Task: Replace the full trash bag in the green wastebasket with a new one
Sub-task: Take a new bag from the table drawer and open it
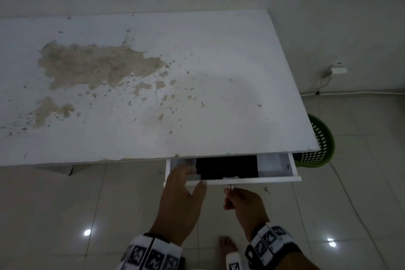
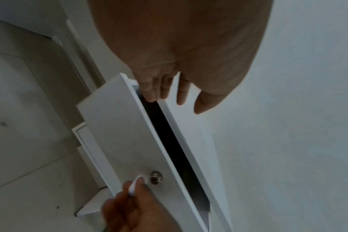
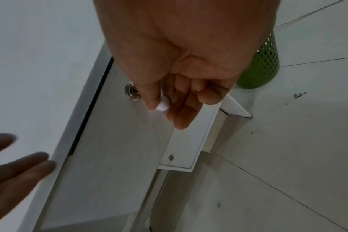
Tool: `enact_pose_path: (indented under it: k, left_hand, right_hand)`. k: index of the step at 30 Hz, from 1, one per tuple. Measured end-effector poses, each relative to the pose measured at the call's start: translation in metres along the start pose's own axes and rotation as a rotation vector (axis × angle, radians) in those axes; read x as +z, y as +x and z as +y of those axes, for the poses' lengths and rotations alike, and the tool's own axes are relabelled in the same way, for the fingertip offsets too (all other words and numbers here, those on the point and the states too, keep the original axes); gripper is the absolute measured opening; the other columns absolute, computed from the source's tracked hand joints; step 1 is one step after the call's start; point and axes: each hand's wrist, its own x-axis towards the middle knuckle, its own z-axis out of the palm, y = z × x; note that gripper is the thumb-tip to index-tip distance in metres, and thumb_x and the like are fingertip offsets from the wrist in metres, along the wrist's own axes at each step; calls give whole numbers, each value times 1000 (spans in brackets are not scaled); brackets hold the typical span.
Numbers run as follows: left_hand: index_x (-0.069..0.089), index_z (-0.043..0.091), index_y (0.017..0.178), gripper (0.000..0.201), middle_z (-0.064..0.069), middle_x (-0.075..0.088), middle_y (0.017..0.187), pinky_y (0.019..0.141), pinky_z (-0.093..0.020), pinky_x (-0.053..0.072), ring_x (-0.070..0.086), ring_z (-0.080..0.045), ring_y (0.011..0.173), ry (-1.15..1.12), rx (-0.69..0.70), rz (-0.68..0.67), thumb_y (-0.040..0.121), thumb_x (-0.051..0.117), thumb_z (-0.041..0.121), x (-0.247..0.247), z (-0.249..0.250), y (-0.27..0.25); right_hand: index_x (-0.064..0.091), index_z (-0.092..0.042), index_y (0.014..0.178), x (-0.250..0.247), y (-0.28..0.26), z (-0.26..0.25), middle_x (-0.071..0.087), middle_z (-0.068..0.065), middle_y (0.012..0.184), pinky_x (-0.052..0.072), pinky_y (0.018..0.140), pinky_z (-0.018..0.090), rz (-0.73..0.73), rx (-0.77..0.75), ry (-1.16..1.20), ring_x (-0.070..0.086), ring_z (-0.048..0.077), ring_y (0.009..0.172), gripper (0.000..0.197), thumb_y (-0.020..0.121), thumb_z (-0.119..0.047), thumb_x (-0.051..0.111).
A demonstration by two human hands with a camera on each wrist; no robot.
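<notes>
The green wastebasket (image 1: 322,140) is being left at the right of the frame, half hidden under the table (image 1: 153,72) corner. A new bag is apparently being fetched: the drawer (image 1: 232,180) is being reached into by the left hand (image 1: 184,184), fingers relaxed, while a small white object (image 3: 162,106) is being pinched by the right hand (image 1: 243,201) near the knob (image 3: 131,91). Little room is being left under the table edge, so a low, flat reach is called for.
</notes>
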Motion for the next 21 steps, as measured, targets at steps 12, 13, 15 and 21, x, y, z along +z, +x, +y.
enact_pose_path:
  k: [12,13,15,21]
  left_hand:
    - [31,7,141,105,-6,56,131,94,-34,53,59,-22,113,-7,-389,-26,65,80,61,52,-16,42]
    - [25,8,146,119,-10,56,136,98,-39,53,60,-26,117,8,-412,-15,58,79,66,56,-19,46]
    - [18,8,149,129,-12,56,138,98,-41,54,61,-30,119,41,-445,-4,53,81,66,61,-23,53]
    - [49,11,120,68,-8,67,116,82,-32,55,66,-24,94,144,-439,-71,73,82,48,68,-38,65]
  right_hand:
    - [68,-6,64,1,0,22,75,10,74,53,75,33,-116,72,-127,72,19,73,36,94,-25,60]
    - [69,-5,65,1,1,23,75,10,75,53,72,32,-120,98,-113,72,19,72,34,93,-24,61]
    - [69,-5,65,2,3,25,75,10,73,53,70,33,-115,126,-77,71,20,70,32,90,-23,62]
    - [70,-5,75,8,8,33,75,12,78,54,79,37,-129,95,-97,70,21,73,24,91,-21,61]
